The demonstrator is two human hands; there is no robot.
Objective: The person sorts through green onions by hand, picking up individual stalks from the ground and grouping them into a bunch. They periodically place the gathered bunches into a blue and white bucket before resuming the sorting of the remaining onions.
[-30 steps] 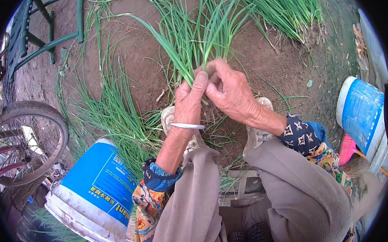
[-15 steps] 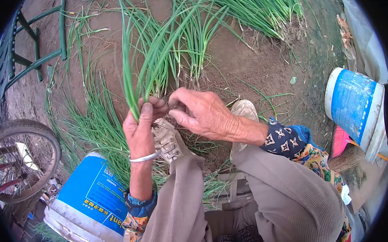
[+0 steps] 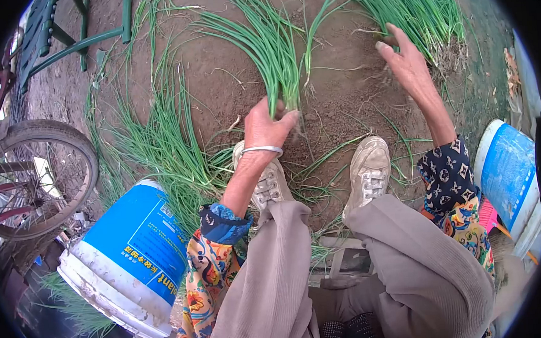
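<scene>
My left hand [image 3: 267, 132], with a bracelet at its wrist, is wrapped round the root end of a small bunch of green onions [image 3: 280, 58]. The leaves of this bunch point up and to the left over the soil. My right hand [image 3: 404, 58] is raised at the upper right with its fingers apart and nothing in them. It is beside a large pile of green onions [image 3: 409, 9], whose roots fan out at the right. A few loose stalks [image 3: 313, 35] lie between the two hands.
More green onions [image 3: 159, 138] are scattered at the left. A blue and white bucket [image 3: 134, 243] stands at lower left, another bucket [image 3: 508, 169] at the right. A bicycle wheel [image 3: 86, 160] and a green metal chair [image 3: 77, 44] are at the left. My shoes [image 3: 368, 170] rest on the soil.
My hands have moved apart. The left has gone from holding a few raised stalks to gripping a bunch low over the soil; the right has moved up and right toward the large pile.
</scene>
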